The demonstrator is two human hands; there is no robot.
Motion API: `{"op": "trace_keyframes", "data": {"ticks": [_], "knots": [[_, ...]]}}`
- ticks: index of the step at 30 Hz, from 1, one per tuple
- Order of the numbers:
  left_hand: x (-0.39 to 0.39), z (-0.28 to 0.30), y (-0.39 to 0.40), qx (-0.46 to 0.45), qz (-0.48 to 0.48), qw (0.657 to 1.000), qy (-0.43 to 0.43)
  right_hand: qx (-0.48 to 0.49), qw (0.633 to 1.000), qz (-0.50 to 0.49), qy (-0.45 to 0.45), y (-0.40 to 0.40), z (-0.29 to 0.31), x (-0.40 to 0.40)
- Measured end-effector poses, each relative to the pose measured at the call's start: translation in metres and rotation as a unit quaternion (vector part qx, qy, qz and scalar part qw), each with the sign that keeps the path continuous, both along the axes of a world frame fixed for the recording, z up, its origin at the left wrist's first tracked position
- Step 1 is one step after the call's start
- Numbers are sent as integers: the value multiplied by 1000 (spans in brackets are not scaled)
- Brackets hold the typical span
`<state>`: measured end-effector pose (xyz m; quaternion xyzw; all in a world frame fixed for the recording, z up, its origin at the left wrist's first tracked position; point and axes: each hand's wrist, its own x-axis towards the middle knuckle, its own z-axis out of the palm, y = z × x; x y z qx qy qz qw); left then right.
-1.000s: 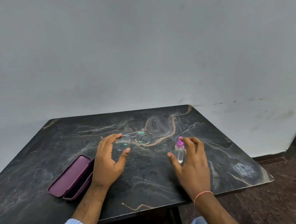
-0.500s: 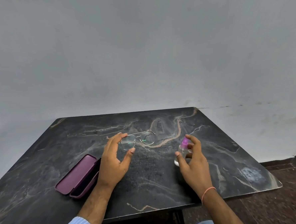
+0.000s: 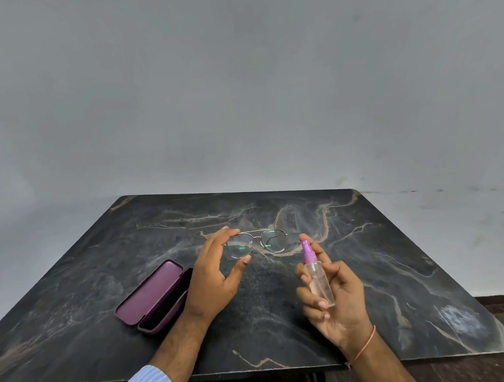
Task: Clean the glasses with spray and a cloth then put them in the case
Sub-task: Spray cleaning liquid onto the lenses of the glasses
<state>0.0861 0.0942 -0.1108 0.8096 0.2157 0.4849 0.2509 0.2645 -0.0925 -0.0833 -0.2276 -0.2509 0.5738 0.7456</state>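
I see my left hand (image 3: pixel 212 282) holding the glasses (image 3: pixel 255 243) by their left end, between fingers and thumb, above the middle of the surface (image 3: pixel 397 270). My right hand (image 3: pixel 337 300) has its grip curled around the bottle (image 3: pixel 318 281), lifted and nearly upright, pink nozzle on top, just beside the glasses. The case (image 3: pixel 154 297) lies open near the left edge, touching my left wrist in this view.
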Motion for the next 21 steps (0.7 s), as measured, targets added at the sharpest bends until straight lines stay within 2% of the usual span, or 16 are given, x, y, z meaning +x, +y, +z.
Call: {"op": "trace_keyframes", "data": {"ticks": [3,5,6,7,9,11,12,14,21], "knots": [[1,-1,2,-3,-2,1000,11,0,997,-25,-77,9,-1,-3],[0,-1,2,-9,-1,1000,16,-21,974,-94,-206,14,-3,-5],[0,-1,2,-10,-2,1000,17,-34,946,-141,-290,16,-4,-6],[1,-1,2,-11,-1,1000,18,-46,905,-189,-380,17,-6,-7],[0,-1,2,-15,1,1000,20,-61,796,-276,-535,19,-9,-10],[0,-1,2,-11,2,1000,19,-66,699,-351,-620,21,-12,-15],[1,-1,2,-9,2,1000,18,-67,667,-379,-639,23,-10,-18],[1,-2,2,-7,0,1000,17,-65,650,-398,-644,25,-5,-24],[1,-2,3,-7,-5,1000,10,-74,657,-367,-654,29,-1,-30]]}}
